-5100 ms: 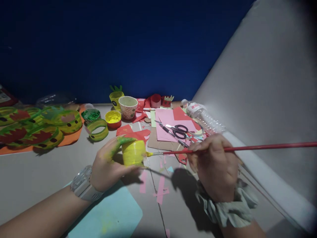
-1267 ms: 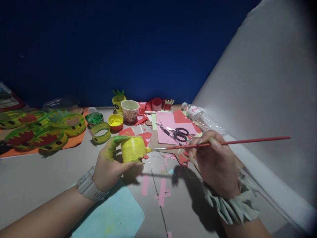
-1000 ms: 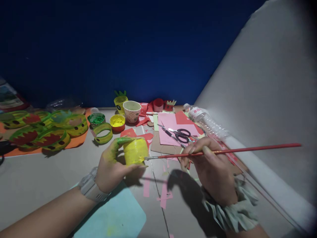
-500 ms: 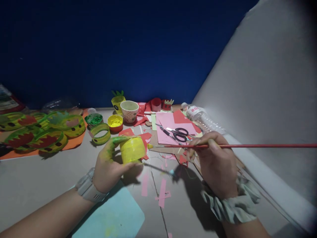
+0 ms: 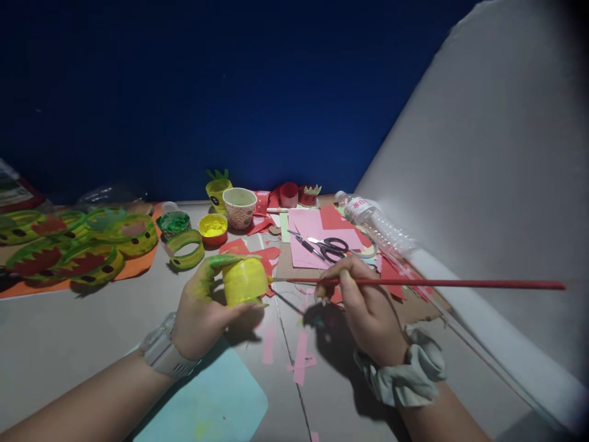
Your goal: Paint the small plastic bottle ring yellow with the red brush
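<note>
My left hand (image 5: pixel 202 304) holds a short yellow-painted cup (image 5: pixel 245 282) on its side, thumb below and fingers above; green and yellow paint marks those fingers. My right hand (image 5: pixel 368 307) grips a long red paintbrush (image 5: pixel 442 283) lying nearly level. Its yellow-tipped bristles are at the cup's right edge; whether they touch it I cannot tell. Beyond the cup stand a small tub of yellow paint (image 5: pixel 213 229) and a tub of green paint (image 5: pixel 173 223). A green-yellow ring (image 5: pixel 186 250) rests just left of the held cup.
Painted rings (image 5: pixel 92 264) lie on orange paper at left. A patterned paper cup (image 5: pixel 240 209) stands at the back. Black-handled scissors (image 5: pixel 332 248) rest on pink paper (image 5: pixel 301 221), near a clear plastic bottle (image 5: pixel 375 218). A light blue sheet (image 5: pixel 207 393) lies in front.
My right hand has moved left and slightly down with the paintbrush, bringing its bristles to the cup's edge. My left hand and the cup have barely shifted.
</note>
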Available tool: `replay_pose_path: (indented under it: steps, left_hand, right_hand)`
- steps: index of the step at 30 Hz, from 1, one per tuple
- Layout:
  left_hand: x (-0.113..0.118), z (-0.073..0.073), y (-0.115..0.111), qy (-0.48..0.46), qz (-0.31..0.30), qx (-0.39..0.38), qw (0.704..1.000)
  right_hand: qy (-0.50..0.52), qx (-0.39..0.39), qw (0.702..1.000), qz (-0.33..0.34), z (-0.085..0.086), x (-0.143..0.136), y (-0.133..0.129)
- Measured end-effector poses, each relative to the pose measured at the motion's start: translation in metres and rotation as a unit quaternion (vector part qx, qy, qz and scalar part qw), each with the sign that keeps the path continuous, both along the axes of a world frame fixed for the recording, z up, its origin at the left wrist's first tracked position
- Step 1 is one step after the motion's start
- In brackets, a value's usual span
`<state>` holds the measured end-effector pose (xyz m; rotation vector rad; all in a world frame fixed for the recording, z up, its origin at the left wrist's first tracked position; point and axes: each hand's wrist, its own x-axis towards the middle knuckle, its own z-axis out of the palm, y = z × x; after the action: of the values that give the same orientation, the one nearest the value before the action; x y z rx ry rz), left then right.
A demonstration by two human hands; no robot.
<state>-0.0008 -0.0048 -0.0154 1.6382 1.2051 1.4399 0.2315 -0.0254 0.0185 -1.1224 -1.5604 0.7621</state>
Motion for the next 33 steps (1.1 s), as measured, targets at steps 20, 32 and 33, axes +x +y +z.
replay_pose_path:
  steps: [20,32,33]
  left_hand:
    - [0.000,0.001,-0.002,-0.079,-0.081,-0.012,0.993]
    - [0.005,0.001,-0.009,-0.121,-0.263,-0.017,0.957]
    - [0.006,0.002,-0.010,-0.111,-0.261,-0.026,0.959]
  right_hand:
    - [-0.070,0.040,0.996,-0.041,-0.002,-0.004,0.002]
    - [-0.227,0.000,0.964,0.141,-0.006,-0.024,0.001]
    - [-0.224,-0.001,0.965,0.137,-0.006,-0.024,0.002]
